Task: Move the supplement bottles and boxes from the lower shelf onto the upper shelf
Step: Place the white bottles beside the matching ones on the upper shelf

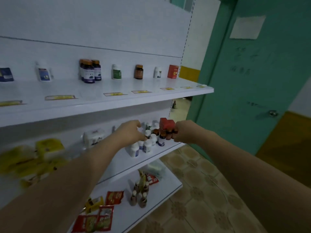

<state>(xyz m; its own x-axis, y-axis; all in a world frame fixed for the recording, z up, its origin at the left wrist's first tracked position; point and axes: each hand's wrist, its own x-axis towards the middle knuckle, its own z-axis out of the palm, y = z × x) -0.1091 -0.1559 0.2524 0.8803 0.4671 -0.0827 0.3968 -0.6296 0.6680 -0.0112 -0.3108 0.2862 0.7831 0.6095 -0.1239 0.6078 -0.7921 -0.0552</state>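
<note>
Left hand (133,132) reaches into a huddle of white bottles (148,145) at the right end of the lower shelf (131,163). Its thumb and fingers curve around a green-labelled white bottle (147,132); through the blur it cannot be told whether they actually grip it. Right hand (185,132), just beside the same group, is clenched around a small brown bottle (175,132). That bottle stands with other brown bottles under a red box (166,123). A dark bottle with a blue label (161,140) stands between the two hands, at the near edge of the cluster. Farther left on this shelf lie a white packet (93,136) and blurred yellow packs (48,147).

On the upper shelf (101,105) a row of goods is spaced along the back wall. From left these are a blue box (5,74), a white bottle with a blue label (43,73) and three purple bottles (90,71) grouped together. Then come a white bottle with a green label (116,72), an amber bottle (138,71), a small white bottle (157,72) and a second red box (173,71). Yellow price tags (114,94) line the shelf's front edge.

On the bottom shelf (165,187) are red sachets (114,197) and a cluster of little brown vials (140,194). A green door (252,81) with a metal knob (273,113) stands to the right, above a patterned tile floor (193,207).
</note>
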